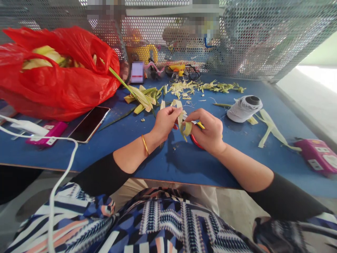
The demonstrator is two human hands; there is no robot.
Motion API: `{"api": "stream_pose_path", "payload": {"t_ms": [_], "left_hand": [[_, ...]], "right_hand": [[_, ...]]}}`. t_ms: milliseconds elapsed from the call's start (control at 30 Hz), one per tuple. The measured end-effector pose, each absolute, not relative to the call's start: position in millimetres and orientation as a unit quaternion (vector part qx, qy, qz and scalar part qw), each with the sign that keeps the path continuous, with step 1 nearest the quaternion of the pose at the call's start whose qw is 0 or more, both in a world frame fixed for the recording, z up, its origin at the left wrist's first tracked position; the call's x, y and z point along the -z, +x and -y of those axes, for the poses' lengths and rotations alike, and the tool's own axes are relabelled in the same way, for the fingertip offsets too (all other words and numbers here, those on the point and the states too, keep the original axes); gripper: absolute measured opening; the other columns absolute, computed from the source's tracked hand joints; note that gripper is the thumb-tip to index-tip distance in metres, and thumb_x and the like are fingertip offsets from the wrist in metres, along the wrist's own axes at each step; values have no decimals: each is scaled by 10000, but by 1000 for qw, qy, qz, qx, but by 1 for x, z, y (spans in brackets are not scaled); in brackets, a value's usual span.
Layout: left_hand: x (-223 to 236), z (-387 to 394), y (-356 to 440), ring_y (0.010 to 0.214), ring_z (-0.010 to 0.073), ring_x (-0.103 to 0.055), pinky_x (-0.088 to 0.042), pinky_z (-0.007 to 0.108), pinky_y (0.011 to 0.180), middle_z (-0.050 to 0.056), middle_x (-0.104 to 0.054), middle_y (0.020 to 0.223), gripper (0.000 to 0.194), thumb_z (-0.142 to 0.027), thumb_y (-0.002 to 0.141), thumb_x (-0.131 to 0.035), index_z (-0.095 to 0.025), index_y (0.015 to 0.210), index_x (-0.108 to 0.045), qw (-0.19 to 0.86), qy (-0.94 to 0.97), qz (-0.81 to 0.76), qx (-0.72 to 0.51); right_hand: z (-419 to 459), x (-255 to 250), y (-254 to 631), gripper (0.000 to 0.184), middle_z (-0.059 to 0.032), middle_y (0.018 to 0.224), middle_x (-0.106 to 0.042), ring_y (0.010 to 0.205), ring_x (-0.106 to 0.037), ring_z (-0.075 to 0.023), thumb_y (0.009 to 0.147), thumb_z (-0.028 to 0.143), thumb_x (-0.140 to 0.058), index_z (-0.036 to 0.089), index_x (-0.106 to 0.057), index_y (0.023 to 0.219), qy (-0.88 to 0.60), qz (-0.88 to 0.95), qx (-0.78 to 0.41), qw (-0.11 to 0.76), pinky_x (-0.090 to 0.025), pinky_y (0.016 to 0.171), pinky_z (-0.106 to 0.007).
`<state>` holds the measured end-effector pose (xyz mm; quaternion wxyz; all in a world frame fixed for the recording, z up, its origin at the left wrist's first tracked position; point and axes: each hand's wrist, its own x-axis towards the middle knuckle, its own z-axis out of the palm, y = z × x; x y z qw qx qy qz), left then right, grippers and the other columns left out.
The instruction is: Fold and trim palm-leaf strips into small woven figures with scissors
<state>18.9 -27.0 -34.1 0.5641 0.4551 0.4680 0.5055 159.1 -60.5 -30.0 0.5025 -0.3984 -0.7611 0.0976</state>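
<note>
My left hand (166, 123), with a gold bangle at the wrist, pinches a pale strip of corn husk (180, 117) between thumb and fingertips. The strip's lower end hangs in a curl between my two hands. My right hand (209, 130) is closed on a pair of scissors (197, 141) with red and yellow handles. Its fingers hide much of the scissors, and a bit of blade shows close to the strip. Both hands are just above the blue table (147, 163). Behind them lie longer husk leaves (143, 98) and a spread of small cut husk pieces (184, 88).
A red plastic bag (86, 80) with husks stands left. Near it are a dark phone (91, 124), a magenta block (50, 135) and a white cable (71, 158). On the right are a white thread cone (243, 109) and another magenta block (319, 154). Perforated metal panels (171, 35) rise behind.
</note>
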Motion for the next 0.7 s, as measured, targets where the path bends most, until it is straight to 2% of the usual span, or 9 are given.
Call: {"api": "stream_pose_path", "payload": {"t_ms": [167,300,400,500,600,633,700], "left_hand": [[32,23,18,434,64,-481,-328,189,423,-60,-499,495,276,-211,908,-606,-172,639,-555,555,433,-484,-520],[32,19,17,439,71,-512,-316,189,404,-60,-496,489,279,-208,909,-616,-179,641,-546,542,424,-502,-524],[32,16,15,442,78,-529,-309,190,389,-57,-500,491,279,-211,912,-615,-180,643,-547,538,421,-510,-523],[33,13,14,431,77,-521,-332,190,392,-58,-495,484,276,-205,912,-612,-179,645,-549,534,421,-513,-524],[32,13,13,433,76,-527,-340,186,401,-60,-495,489,262,-212,913,-606,-177,659,-551,526,431,-516,-521],[32,13,13,439,76,-531,-342,184,405,-59,-502,500,254,-217,911,-605,-177,665,-552,523,441,-514,-517],[33,16,14,448,75,-523,-352,182,416,-58,-518,523,237,-229,901,-609,-176,676,-558,513,476,-503,-508]], "right_hand": [[75,16,166,113,-25,815,-739,734,-693,-163,867,181,-617,268,-668,814,-278,836,-45,471,-536,664,-295],[93,-5,167,97,-21,796,-743,701,-694,-161,859,200,-660,274,-667,797,-225,866,-83,438,-553,645,-296],[103,-20,166,110,-17,746,-725,669,-691,-148,871,192,-677,263,-634,799,-147,867,-224,421,-557,618,-273],[102,-27,169,178,19,630,-650,528,-625,-120,910,315,-668,254,-581,767,-101,793,-416,433,-511,504,-251],[85,-21,175,344,51,555,-547,413,-500,-100,864,511,-681,252,-522,702,-201,673,-518,488,-434,421,-259],[76,-17,176,373,52,554,-527,412,-479,-98,817,537,-717,248,-518,689,-261,627,-530,507,-426,424,-265],[60,-4,175,384,38,569,-535,451,-482,-91,702,475,-827,224,-541,659,-374,534,-541,532,-413,457,-259]]}}
